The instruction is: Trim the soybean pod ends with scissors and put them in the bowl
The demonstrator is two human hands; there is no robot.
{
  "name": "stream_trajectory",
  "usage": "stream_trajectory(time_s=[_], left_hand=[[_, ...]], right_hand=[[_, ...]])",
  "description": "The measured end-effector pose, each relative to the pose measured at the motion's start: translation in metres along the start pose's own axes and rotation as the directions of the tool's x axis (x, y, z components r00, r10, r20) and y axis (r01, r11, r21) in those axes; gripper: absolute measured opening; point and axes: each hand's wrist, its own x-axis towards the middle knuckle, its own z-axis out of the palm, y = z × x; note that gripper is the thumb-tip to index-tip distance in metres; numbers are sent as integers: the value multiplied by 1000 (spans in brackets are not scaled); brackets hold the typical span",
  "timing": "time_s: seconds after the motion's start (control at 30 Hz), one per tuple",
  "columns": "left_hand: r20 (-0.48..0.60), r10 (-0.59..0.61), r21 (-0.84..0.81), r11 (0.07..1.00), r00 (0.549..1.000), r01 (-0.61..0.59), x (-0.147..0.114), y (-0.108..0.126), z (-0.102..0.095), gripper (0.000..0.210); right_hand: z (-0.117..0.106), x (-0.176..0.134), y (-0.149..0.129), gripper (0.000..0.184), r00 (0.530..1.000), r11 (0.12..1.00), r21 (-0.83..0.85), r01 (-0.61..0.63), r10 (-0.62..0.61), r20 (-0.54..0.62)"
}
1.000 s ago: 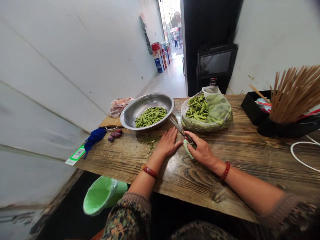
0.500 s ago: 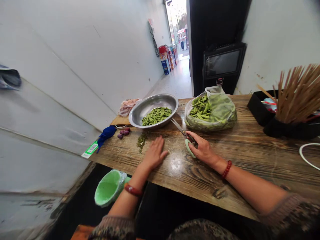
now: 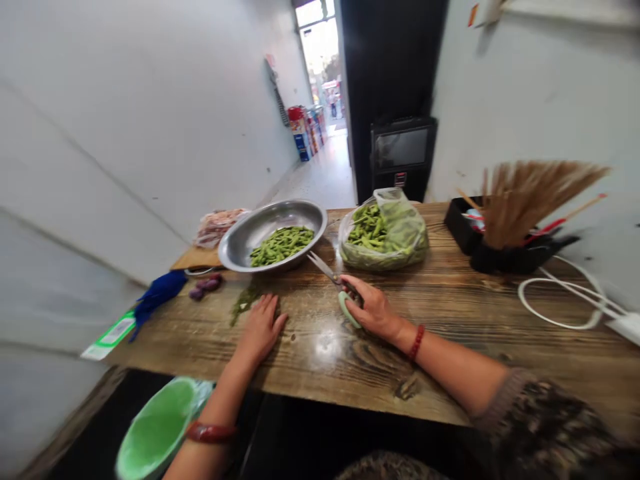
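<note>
A pair of scissors is clamped in the right hand, the pale green handle gripped above the middle of the wooden table and the blades pointed towards the far edge, near the steel basin. Nothing is gripped by the left hand; it is laid palm down nearer the left edge, fingers slightly apart, just beside a scatter of green trimmings; whether these are touched cannot be told. The near edge is crossed by both forearms. Trimmed-looking green pods are held in the basin, which is set by the far edge, left of centre. To its right, along the same edge, more pods are contained in a clear plastic bag. Purple lumps and a blue cloth are placed towards the left edge, and thin sticks are bunched near the far right corner.
</note>
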Motion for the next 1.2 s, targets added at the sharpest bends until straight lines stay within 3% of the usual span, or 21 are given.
stream_trajectory(time_s=[0.17,0.27,0.43,0.53,0.7,0.83,0.97,1.1,1.2], left_hand=[[-201,148,-326,922,968,-208,59,84,-3,41],[-319,188,-389,868,929,-309,95,131,-15,37],[-366,247,-429,811,897,-398,139,174,-20,35],[-291,262,-352,865,920,-358,153,185,-18,35],[-234,105,-235,958,967,-161,157,182,-14,32],[-50,181,-266,946,982,-188,158,170,-20,33],[112,274,-213,946,955,-246,167,169,-33,47],[43,402,-90,913,915,-397,185,184,-37,48],[6,538,-90,840,843,-535,204,195,-28,58]], right_hand=[[-5,15,-1,43,955,989,59,-133,144,-260],[-16,25,-4,42,915,974,152,-168,211,-343],[-39,34,-3,47,899,975,187,-123,190,-395],[-51,37,6,48,902,980,141,-141,186,-389],[-68,39,30,49,860,975,76,-210,221,-460],[-79,40,53,49,789,960,58,-274,259,-557],[-85,39,66,48,750,954,-8,-299,229,-621],[-86,37,63,43,782,947,-112,-300,177,-598],[-85,37,60,44,788,943,-141,-301,164,-593]])
